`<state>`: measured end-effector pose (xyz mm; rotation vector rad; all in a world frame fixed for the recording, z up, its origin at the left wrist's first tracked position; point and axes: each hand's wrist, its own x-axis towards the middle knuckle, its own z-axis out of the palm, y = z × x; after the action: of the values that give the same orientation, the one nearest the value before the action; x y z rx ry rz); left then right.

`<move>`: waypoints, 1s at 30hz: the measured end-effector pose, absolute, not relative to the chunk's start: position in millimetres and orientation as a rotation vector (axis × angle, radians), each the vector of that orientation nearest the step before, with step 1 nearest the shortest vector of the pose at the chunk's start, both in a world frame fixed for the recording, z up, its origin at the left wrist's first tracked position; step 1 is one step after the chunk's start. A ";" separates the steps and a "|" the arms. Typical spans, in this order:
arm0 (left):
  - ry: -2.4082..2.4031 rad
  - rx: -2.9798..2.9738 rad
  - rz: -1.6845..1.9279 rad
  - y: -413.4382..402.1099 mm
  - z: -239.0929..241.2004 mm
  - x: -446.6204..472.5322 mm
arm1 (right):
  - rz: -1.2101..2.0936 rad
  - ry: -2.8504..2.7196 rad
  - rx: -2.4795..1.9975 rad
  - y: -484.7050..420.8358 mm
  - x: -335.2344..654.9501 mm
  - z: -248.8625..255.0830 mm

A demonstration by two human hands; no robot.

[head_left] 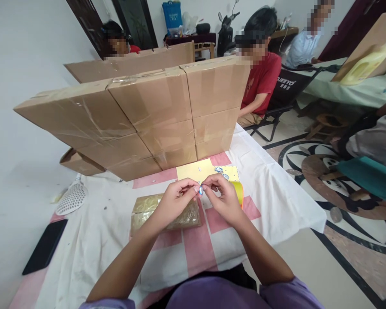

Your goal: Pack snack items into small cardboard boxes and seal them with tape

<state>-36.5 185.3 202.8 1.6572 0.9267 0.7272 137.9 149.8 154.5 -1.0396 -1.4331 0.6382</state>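
Observation:
My left hand (176,198) and my right hand (221,198) meet above the table, fingertips pinched together on a tiny blue and white piece (200,190). Just beyond them lies a yellow sheet (196,170) with a few small blue and white pieces on it. A yellow tape roll (239,190) sits right behind my right hand. Under my left hand rests a clear packet of brownish-gold material (148,209). All of it lies on a white and pink checked cloth (199,244).
A wall of taped cardboard boxes (154,116) stands across the table's far side. A white slotted scoop (71,199) and a black phone (45,246) lie at the left. Other people sit behind the boxes and at the right.

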 end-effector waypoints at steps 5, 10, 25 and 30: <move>0.967 1.687 0.733 183.1 200.5 -40.5 | 0.650 -1.392 -1.038 148.0 130.2 151.9; 0.961 1.710 0.749 180.6 202.5 -40.8 | 0.633 -1.368 -1.038 146.8 127.0 151.5; 0.958 1.823 0.787 176.6 202.4 -42.8 | 0.588 -1.321 -1.085 139.3 124.3 154.4; 0.942 1.784 0.760 176.8 201.7 -43.8 | 0.565 -1.321 -1.098 138.0 124.3 155.5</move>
<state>-43.8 176.8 201.7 1.7836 0.9416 0.7602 124.3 138.0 155.5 -1.0976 -1.3207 0.5654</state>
